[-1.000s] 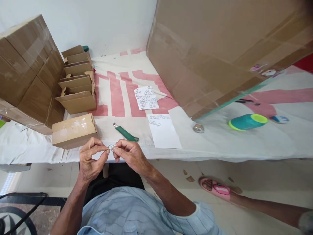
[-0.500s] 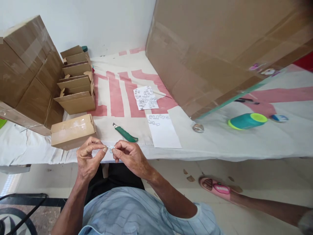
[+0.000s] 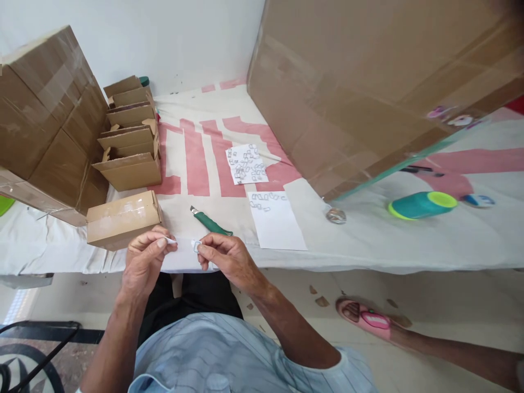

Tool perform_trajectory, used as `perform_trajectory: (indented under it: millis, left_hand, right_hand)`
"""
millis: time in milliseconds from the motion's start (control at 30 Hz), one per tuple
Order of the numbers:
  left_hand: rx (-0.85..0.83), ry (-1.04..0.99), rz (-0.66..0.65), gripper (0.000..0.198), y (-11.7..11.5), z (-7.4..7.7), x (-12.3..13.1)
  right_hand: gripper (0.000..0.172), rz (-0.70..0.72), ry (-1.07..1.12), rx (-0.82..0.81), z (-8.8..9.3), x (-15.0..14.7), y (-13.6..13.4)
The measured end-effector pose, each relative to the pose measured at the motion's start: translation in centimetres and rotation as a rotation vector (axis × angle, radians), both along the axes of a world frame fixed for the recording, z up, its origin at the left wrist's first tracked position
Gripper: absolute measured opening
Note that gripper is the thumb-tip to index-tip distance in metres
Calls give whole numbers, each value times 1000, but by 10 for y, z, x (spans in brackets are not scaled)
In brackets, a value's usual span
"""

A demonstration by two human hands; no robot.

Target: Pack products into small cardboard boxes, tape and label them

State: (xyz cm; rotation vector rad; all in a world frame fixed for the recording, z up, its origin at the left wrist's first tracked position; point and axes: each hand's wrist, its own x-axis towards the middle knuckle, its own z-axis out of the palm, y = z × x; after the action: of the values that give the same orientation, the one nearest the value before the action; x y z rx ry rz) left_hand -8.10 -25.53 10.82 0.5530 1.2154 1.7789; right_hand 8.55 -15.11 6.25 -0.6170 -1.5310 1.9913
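A seated person in a pale blue striped shirt works at the near edge of a cloth-covered table. Far to the left of the hands stands a tall taped brown cardboard carton (image 3: pixel 45 120), with a row of small open cardboard boxes (image 3: pixel 129 136) beside it and one closed small brown cardboard box (image 3: pixel 123 218) just above the left hand.

The left hand (image 3: pixel 143 262) is pinched narrow on a tiny white scrap (image 3: pixel 171 240), held between thumb and forefinger. A moment ago both hands met over one small piece; now they have drawn apart, and the scrap has come away with the left. The right hand (image 3: pixel 223 256) is likewise closed to a pinch, its fingertips holding a small silver wire clip (image 3: pixel 197 246) just clear of the table edge, between the two hands. By the look of it, the clip has just been freed of its wrapping or tab.

Just above the right hand lies a green-handled utility knife (image 3: pixel 210 222). Beyond it to the right sit a white paper sheet with a few clips (image 3: pixel 276 218) and, farther off, a second white sheet crowded with clips (image 3: pixel 246 164). Well to the right lie a teal tumbler with a lime lid (image 3: pixel 421 204), tipped on its side, and a huge brown cardboard box (image 3: pixel 368 82). Another person's pink sandalled foot (image 3: pixel 366 316) shows on the floor.
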Motion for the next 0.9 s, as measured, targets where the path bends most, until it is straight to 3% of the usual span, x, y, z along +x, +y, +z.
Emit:
perform_trajectory:
  millis: [167, 300, 367, 500, 567, 667, 900]
  left_hand:
    - [-94, -178, -123, 28, 6, -6, 10]
    - [-97, -117, -198, 28, 10, -17, 15]
    - [-48, 161, -129, 29, 10, -23, 15]
    - [142, 1092, 216, 37, 8, -30, 12]
    - [231, 1385, 334, 40, 8, -31, 11]
    - [290, 1550, 378, 43, 8, -31, 10]
    - [236, 1574, 332, 51, 10, -39, 11]
  right_hand:
    - [40, 7, 31, -8, 7, 3, 6]
    - [39, -2, 52, -24, 5, 5, 9]
    - [38, -4, 79, -78, 3, 6, 9]
    - [43, 3, 158, -199, 0, 10, 12]
    - [48, 9, 179, -221, 0, 14, 13]
    - [51, 23, 173, -224, 1, 19, 14]
    - [55, 9, 146, -259, 2, 26, 14]
